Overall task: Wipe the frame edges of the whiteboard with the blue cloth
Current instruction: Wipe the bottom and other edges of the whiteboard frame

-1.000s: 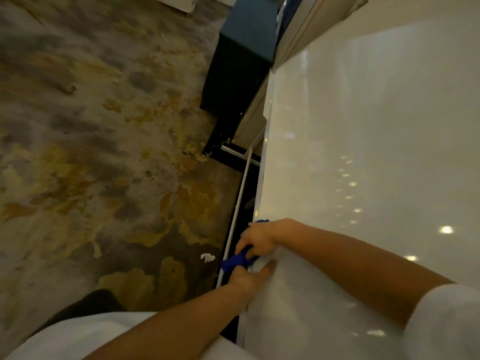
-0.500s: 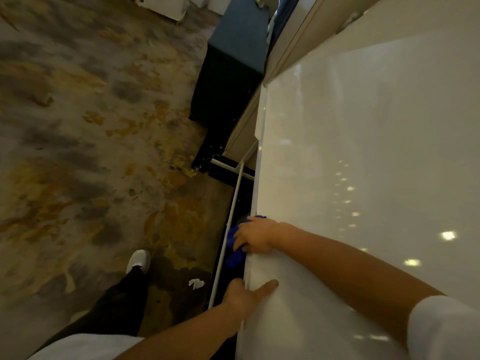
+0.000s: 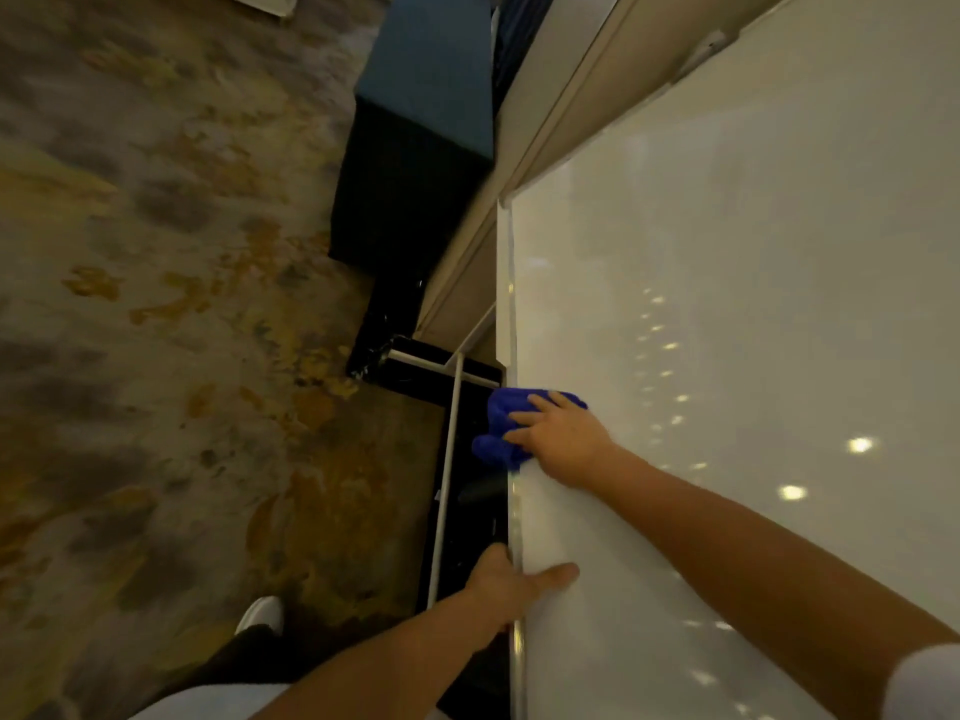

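Note:
The glossy whiteboard (image 3: pixel 727 304) fills the right side of the head view, and its pale frame edge (image 3: pixel 511 304) runs down the middle. My right hand (image 3: pixel 563 439) presses the bunched blue cloth (image 3: pixel 501 423) against that edge, with the cloth wrapped over the frame's outer side. Lower down, my left hand (image 3: pixel 511 584) grips the same edge, thumb lying on the board face and fingers hidden behind the frame.
Patterned carpet (image 3: pixel 156 356) covers the floor on the left. A dark cabinet with a blue top (image 3: pixel 415 148) stands by the wall beyond the board. The board's white stand rails (image 3: pixel 447 485) and black base lie below the frame. My white shoe (image 3: pixel 262 615) shows at the bottom.
My right hand has slid the blue cloth further along the frame edge, away from my left hand. The gap between my hands has widened, and the camera has shifted.

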`<state>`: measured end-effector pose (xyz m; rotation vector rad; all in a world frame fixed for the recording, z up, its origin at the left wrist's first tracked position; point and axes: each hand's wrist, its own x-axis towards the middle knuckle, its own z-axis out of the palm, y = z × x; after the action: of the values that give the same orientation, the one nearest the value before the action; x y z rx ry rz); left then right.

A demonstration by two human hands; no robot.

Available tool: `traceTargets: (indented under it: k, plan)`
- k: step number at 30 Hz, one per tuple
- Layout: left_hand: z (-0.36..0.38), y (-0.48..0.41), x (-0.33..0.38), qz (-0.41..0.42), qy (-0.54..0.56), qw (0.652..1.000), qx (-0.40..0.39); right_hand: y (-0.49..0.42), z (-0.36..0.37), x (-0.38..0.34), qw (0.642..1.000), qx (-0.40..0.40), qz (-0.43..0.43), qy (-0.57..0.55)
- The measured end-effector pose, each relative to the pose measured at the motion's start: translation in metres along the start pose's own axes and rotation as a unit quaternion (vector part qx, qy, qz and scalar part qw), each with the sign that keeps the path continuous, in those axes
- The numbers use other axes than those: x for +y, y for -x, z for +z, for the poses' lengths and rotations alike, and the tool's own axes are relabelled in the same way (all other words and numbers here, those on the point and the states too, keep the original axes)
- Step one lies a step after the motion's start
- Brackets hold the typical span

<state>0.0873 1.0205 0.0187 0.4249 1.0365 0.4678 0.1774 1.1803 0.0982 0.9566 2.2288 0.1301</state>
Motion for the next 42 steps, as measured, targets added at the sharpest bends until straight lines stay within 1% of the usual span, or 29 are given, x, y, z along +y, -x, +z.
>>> traceTargets:
  k: [1, 2, 3, 5, 6, 7, 8, 10, 12, 15, 17, 19, 22, 25, 28, 30, 33, 35, 37, 42]
  plan:
    - [-0.007, -0.007, 0.017, 0.008, 0.006, 1.000, 0.002, -0.011, -0.007, 0.009, 1.000, 0.010, 0.026, -0.006]
    - [-0.014, -0.012, 0.032, 0.016, 0.010, 1.000, 0.007, -0.019, -0.011, 0.009, 1.000, 0.014, 0.011, -0.011]
    - [-0.020, -0.017, 0.046, 0.019, 0.012, 1.000, 0.011, -0.025, -0.013, 0.007, 0.999, -0.002, -0.033, -0.021]
    - [-0.031, -0.026, 0.063, 0.010, 0.011, 1.000, 0.025, -0.028, -0.010, -0.001, 0.986, -0.070, -0.140, -0.061]
    - [-0.034, -0.031, 0.069, 0.002, 0.005, 1.000, 0.023, -0.028, -0.009, 0.000, 0.978, -0.097, -0.170, -0.074]
    - [-0.038, -0.036, 0.076, -0.003, -0.001, 1.000, 0.013, -0.033, -0.013, 0.009, 0.975, -0.107, -0.179, -0.073]
    - [-0.040, -0.042, 0.083, -0.008, -0.007, 1.000, 0.002, -0.042, -0.019, 0.024, 0.978, -0.101, -0.173, -0.063]
    - [-0.040, -0.051, 0.101, -0.015, -0.018, 1.000, -0.013, -0.062, -0.033, 0.058, 0.988, -0.072, -0.130, -0.039]
    - [-0.043, -0.061, 0.122, -0.008, -0.010, 1.000, -0.014, -0.079, -0.048, 0.086, 0.990, -0.078, -0.111, -0.036]
    - [-0.062, -0.079, 0.169, 0.014, 0.038, 0.999, 0.021, -0.107, -0.064, 0.109, 0.979, -0.122, -0.156, -0.044]
    - [-0.077, -0.095, 0.205, 0.007, 0.060, 0.997, 0.049, -0.127, -0.068, 0.125, 0.975, -0.131, -0.171, -0.047]
    - [-0.090, -0.114, 0.239, -0.002, 0.091, 0.994, 0.056, -0.149, -0.070, 0.146, 0.974, -0.131, -0.178, -0.047]
    - [-0.104, -0.147, 0.289, 0.009, 0.128, 0.990, 0.061, -0.196, -0.084, 0.188, 0.975, -0.097, -0.200, 0.005]
    - [-0.107, -0.176, 0.340, 0.014, 0.154, 0.987, 0.051, -0.248, -0.100, 0.238, 0.971, -0.049, -0.214, 0.095]
    - [-0.102, -0.205, 0.386, 0.033, 0.199, 0.977, 0.065, -0.298, -0.110, 0.284, 0.974, -0.027, -0.167, 0.151]
    - [-0.101, -0.228, 0.413, 0.027, 0.212, 0.973, 0.086, -0.333, -0.117, 0.307, 0.980, -0.015, -0.124, 0.157]
    - [-0.106, -0.265, 0.454, 0.024, 0.201, 0.973, 0.108, -0.377, -0.125, 0.337, 0.991, 0.008, -0.051, 0.121]
    - [-0.110, -0.285, 0.477, 0.031, 0.213, 0.971, 0.107, -0.393, -0.126, 0.350, 0.993, 0.023, -0.008, 0.111]
    - [-0.111, -0.306, 0.499, 0.034, 0.195, 0.974, 0.113, -0.407, -0.125, 0.361, 0.995, 0.034, 0.042, 0.087]
    - [-0.118, -0.343, 0.536, 0.073, 0.131, 0.970, 0.192, -0.422, -0.115, 0.350, 0.994, 0.027, 0.100, 0.027]
